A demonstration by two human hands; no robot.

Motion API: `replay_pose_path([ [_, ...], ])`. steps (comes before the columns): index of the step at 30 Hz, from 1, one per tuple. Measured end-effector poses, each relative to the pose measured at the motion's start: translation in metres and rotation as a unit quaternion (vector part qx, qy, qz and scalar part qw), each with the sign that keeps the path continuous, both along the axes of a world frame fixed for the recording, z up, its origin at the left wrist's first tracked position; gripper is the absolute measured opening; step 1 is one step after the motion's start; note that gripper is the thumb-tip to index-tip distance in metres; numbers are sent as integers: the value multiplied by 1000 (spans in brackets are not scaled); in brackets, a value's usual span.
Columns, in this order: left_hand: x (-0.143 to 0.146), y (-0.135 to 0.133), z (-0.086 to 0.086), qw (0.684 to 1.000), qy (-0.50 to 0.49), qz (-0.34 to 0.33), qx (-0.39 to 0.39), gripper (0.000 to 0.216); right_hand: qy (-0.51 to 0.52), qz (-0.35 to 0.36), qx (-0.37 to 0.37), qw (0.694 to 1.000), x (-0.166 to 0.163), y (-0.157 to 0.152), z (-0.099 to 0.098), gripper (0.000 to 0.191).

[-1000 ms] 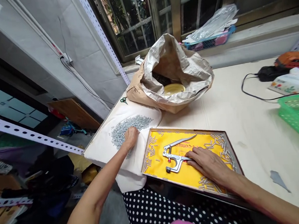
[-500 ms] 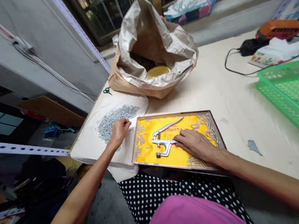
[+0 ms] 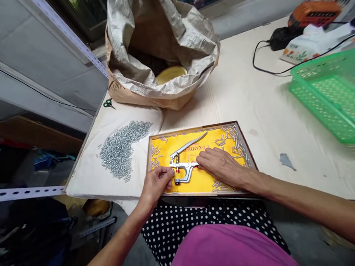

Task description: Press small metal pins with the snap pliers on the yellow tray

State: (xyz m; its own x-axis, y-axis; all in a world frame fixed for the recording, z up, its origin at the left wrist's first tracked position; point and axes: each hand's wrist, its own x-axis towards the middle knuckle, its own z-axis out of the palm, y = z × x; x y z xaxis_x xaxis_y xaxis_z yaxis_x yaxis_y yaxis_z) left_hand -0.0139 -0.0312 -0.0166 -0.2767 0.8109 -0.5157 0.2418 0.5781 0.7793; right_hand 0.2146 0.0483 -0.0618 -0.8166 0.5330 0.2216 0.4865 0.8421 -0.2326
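A shallow tray (image 3: 249, 153) with a yellow lining lies at the table's near edge. Silver press pliers (image 3: 184, 161) rest in it, with small metal pieces scattered along its rims. My right hand (image 3: 220, 167) lies on the pliers' lower handle, fingers flat and together. My left hand (image 3: 156, 183) is at the pliers' jaw, fingertips pinched on a tiny piece that I cannot make out. A heap of small silver metal pieces (image 3: 119, 148) lies on a white cloth (image 3: 90, 173) left of the tray.
An open paper sack (image 3: 157, 39) with a yellow dish inside stands behind the tray. Small green scissors (image 3: 109, 103) lie by it. A green plastic basket (image 3: 335, 94) is at the right, with a black cable (image 3: 261, 65) and boxes beyond.
My left hand left the heap of metal pieces and came over to the pliers' jaw, fingertips pinched. My right hand stayed on the pliers. The view tilted down.
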Motion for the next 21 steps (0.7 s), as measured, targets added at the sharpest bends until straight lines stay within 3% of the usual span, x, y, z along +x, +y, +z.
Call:
replay_pose_path([
  [7,6,-5,-9,998,-30,50,-1,37,-2,47,62,997,2,-3,6,19],
  [17,4,-8,-13,1000,23,22,-4,34,2,46,68,997,1,-3,4,21],
  [21,5,-4,-7,999,47,-8,-20,33,6,42,57,997,1,-4,0,21],
])
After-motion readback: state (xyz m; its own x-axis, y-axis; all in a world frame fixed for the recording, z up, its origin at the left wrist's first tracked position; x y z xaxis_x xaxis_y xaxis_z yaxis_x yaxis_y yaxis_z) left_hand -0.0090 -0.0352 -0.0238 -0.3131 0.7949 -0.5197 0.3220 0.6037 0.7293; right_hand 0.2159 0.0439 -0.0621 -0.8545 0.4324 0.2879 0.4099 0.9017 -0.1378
